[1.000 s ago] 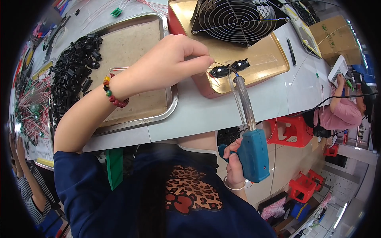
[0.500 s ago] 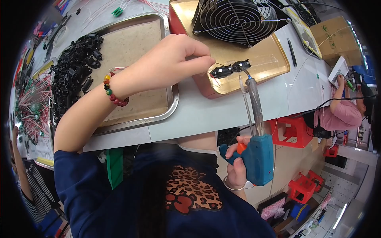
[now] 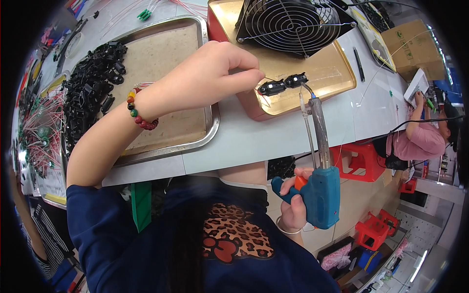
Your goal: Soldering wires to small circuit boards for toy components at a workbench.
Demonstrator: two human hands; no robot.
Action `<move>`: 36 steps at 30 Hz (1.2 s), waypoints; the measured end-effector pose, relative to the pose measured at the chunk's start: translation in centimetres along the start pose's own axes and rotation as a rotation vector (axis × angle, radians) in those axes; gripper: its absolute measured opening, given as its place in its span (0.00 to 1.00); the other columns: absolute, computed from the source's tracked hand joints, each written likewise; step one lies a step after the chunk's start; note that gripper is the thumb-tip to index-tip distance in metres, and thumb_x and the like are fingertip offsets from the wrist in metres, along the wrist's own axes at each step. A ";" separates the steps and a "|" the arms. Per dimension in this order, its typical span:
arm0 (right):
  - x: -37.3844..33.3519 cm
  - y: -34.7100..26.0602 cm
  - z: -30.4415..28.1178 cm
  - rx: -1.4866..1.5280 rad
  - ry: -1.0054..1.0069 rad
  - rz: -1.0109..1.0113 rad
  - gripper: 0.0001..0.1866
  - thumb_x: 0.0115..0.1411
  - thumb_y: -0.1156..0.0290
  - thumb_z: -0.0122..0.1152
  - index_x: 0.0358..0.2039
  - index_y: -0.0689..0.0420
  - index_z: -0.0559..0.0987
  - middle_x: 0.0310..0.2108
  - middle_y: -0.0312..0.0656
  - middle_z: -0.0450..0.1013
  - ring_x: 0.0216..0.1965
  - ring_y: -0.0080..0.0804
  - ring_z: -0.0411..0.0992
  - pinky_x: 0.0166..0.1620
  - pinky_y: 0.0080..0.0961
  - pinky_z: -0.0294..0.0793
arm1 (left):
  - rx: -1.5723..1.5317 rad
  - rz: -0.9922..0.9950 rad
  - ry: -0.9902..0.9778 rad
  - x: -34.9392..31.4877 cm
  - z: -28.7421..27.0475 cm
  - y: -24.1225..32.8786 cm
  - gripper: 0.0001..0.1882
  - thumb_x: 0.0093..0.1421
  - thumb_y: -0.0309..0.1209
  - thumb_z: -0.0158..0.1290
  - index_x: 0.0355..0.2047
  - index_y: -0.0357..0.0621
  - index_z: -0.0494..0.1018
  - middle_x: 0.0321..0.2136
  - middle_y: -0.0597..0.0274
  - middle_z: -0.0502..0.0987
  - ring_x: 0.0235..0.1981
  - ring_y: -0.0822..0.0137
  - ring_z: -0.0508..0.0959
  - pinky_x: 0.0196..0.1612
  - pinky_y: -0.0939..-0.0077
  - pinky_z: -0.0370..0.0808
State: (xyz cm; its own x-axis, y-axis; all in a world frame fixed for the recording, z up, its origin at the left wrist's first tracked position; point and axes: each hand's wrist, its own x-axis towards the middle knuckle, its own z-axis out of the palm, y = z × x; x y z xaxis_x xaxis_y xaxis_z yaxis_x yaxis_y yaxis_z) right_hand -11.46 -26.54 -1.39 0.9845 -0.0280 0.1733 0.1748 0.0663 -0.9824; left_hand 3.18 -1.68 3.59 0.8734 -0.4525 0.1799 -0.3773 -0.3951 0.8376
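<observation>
My left hand [image 3: 215, 73] is closed in a pinch on a thin wire [image 3: 267, 78] beside two small black plastic parts. The nearer black part [image 3: 271, 88] and the farther black part [image 3: 296, 80] sit end to end on a gold tin lid [image 3: 327, 80]. Below the lid, my right hand [image 3: 293, 211] grips the blue handle of a soldering gun [image 3: 324, 198], its fingers near the orange trigger. The gun points upward, and its bent tip lies just right of and below the farther part. A thin feed tube runs alongside its barrel.
A black fan with a wire guard [image 3: 296, 28] stands on the lid's far side. At left is a metal tray [image 3: 213, 128] with a heap of black parts [image 3: 95, 80]. Red-and-white wires [image 3: 41, 119] lie beyond it. A pen [image 3: 359, 64] lies right of the lid; red stools [image 3: 359, 161] stand below.
The soldering gun in my right hand has shifted slightly right, its tip drawing away from the farther black part. My left hand has stayed almost still.
</observation>
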 end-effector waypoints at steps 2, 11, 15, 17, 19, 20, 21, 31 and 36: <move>0.0 0.1 -0.1 0.004 0.006 -0.015 0.26 0.50 0.65 0.56 0.47 0.67 0.67 0.45 0.48 0.65 0.23 0.28 0.67 0.28 0.23 0.65 | 0.009 0.003 0.004 0.0 0.0 0.1 0.14 0.60 0.30 0.47 0.22 0.31 0.67 0.14 0.66 0.60 0.18 0.80 0.58 0.22 0.81 0.58; -0.2 -0.2 -0.5 -0.002 0.030 -0.033 0.25 0.49 0.67 0.54 0.47 0.67 0.67 0.44 0.49 0.65 0.22 0.28 0.67 0.27 0.22 0.64 | 0.040 0.023 0.029 0.0 0.1 0.1 0.15 0.60 0.30 0.47 0.21 0.31 0.65 0.13 0.65 0.56 0.17 0.78 0.55 0.20 0.79 0.56; -0.3 -0.2 -0.5 0.002 0.032 -0.040 0.25 0.49 0.67 0.54 0.47 0.67 0.67 0.44 0.49 0.65 0.22 0.28 0.67 0.27 0.21 0.64 | 0.120 0.050 0.048 -0.1 -0.2 0.4 0.13 0.59 0.31 0.48 0.23 0.32 0.66 0.12 0.63 0.58 0.15 0.76 0.57 0.19 0.79 0.56; -0.3 -0.2 -0.6 0.013 0.028 -0.061 0.26 0.49 0.66 0.54 0.47 0.68 0.67 0.44 0.49 0.65 0.22 0.28 0.67 0.27 0.21 0.64 | 0.179 0.067 0.072 -0.2 -0.4 0.8 0.11 0.58 0.31 0.50 0.24 0.34 0.67 0.14 0.61 0.61 0.16 0.73 0.60 0.21 0.78 0.58; -0.4 -0.1 -0.8 0.010 0.027 -0.060 0.26 0.49 0.66 0.53 0.47 0.68 0.67 0.44 0.49 0.65 0.22 0.28 0.67 0.27 0.21 0.64 | 0.240 0.082 0.098 -0.2 -0.2 0.7 0.09 0.57 0.30 0.51 0.26 0.35 0.68 0.16 0.60 0.64 0.17 0.70 0.63 0.22 0.78 0.60; -0.4 -0.1 -0.9 0.006 0.025 -0.060 0.26 0.49 0.67 0.53 0.47 0.68 0.67 0.44 0.49 0.65 0.22 0.28 0.67 0.27 0.21 0.64 | 0.344 0.192 0.250 0.0 0.1 0.4 0.07 0.54 0.30 0.54 0.28 0.38 0.70 0.19 0.60 0.66 0.20 0.67 0.65 0.25 0.77 0.62; -0.4 -0.1 -1.0 0.009 0.024 -0.059 0.26 0.49 0.67 0.53 0.47 0.68 0.67 0.44 0.49 0.65 0.22 0.28 0.67 0.27 0.21 0.64 | 0.446 0.303 0.401 0.1 0.3 0.3 0.08 0.52 0.29 0.56 0.30 0.41 0.71 0.23 0.60 0.68 0.24 0.64 0.67 0.27 0.75 0.64; 0.1 -0.3 -2.0 0.046 -0.047 0.005 0.25 0.50 0.64 0.59 0.46 0.67 0.69 0.42 0.46 0.67 0.25 0.27 0.68 0.29 0.20 0.65 | 0.805 0.382 0.225 -1.1 0.2 1.2 0.09 0.50 0.29 0.57 0.34 0.46 0.73 0.26 0.66 0.71 0.29 0.64 0.70 0.35 0.74 0.63; 0.7 0.0 -2.2 -0.057 -0.023 -0.023 0.18 0.50 0.66 0.62 0.37 0.66 0.75 0.33 0.41 0.71 0.26 0.26 0.69 0.28 0.21 0.66 | 0.661 0.429 0.087 -0.6 -1.1 0.1 0.07 0.53 0.28 0.56 0.32 0.45 0.72 0.25 0.64 0.72 0.30 0.64 0.72 0.35 0.73 0.63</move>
State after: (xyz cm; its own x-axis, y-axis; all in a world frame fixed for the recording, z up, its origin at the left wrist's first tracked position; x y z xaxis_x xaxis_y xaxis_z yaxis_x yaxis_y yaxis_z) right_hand -10.79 -28.74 -1.47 0.9804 -0.0062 0.1971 0.1971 0.0087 -0.9803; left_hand 2.97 -0.64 4.17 0.6207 -0.6199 0.4801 -0.7677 -0.6050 0.2112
